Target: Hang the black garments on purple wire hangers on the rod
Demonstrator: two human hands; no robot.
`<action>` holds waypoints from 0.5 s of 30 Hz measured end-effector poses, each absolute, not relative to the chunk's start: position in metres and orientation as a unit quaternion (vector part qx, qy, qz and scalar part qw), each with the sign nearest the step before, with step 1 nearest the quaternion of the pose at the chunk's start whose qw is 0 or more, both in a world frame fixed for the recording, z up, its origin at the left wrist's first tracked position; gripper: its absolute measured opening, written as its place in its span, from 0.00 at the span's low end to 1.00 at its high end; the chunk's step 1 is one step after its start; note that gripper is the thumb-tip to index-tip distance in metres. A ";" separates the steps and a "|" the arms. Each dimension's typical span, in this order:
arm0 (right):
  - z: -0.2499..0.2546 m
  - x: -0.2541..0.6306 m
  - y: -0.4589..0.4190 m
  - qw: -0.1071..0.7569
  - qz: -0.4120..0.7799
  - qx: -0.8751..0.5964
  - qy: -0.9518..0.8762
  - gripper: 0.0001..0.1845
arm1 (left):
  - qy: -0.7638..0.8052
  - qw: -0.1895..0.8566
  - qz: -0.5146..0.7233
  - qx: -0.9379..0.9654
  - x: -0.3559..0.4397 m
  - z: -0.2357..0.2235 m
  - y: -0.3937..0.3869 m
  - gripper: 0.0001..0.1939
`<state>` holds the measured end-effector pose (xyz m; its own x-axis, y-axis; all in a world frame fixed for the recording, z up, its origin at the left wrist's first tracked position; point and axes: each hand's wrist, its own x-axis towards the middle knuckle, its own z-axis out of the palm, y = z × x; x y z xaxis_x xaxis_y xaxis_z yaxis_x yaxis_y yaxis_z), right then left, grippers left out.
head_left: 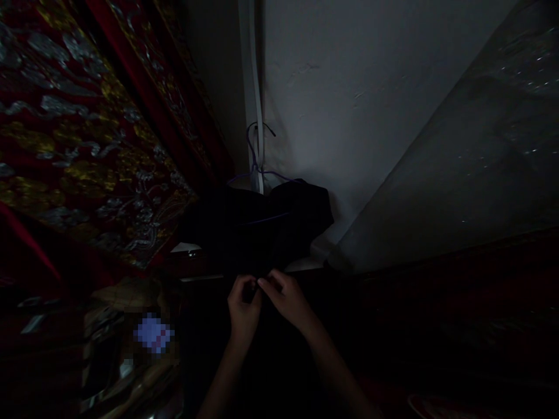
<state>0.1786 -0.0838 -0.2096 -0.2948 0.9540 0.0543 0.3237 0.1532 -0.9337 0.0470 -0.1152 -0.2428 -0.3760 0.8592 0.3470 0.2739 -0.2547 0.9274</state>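
Note:
A black garment (271, 233) hangs on a thin purple wire hanger (262, 170) against the wall. Both of my hands are at the garment's front, below its neck opening, close together. My left hand (244, 299) pinches the dark cloth between thumb and fingers. Just to its right, my right hand (282, 294) also has its fingertips closed on the cloth. Whether a button or other fastening lies between the fingertips is too dark to make out. The lower part of the garment fades into shadow.
Red cloth with gold and silver embroidery (100, 134) covers the upper left. A pale strip (257, 70) runs down the wall (371, 70) behind the hanger. Clear plastic sheeting (493, 145) is at right. Cluttered items, partly pixelated, lie at lower left.

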 end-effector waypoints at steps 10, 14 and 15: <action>-0.203 0.176 -0.077 0.368 0.597 -0.446 -0.556 0.18 | 0.554 0.212 0.577 0.561 0.043 -0.238 -0.118 0.03; -0.159 0.172 -0.045 0.427 0.621 -0.423 -0.503 0.19 | 0.554 0.204 0.571 0.571 0.041 -0.236 -0.106 0.05; -0.142 0.171 -0.033 0.453 0.617 -0.414 -0.493 0.19 | 0.554 0.202 0.569 0.573 0.041 -0.236 -0.102 0.05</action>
